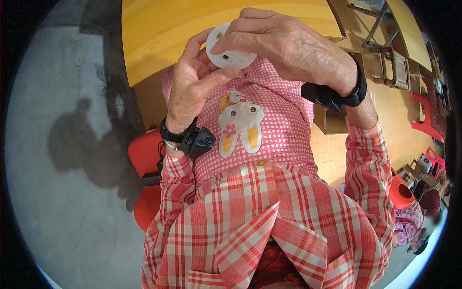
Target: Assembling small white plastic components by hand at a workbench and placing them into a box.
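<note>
The left hand (192, 84) grips the white round disc (230, 52) from below, thumb pressed against its lower edge. The right hand (288, 45) lies curled over the top of the disc, fingertips on its face. The disc is held above the lap, in front of a pink checked apron (260, 130), near the edge of the yellow table (163, 29). A red stool (144, 159) stands below the left forearm.
</note>
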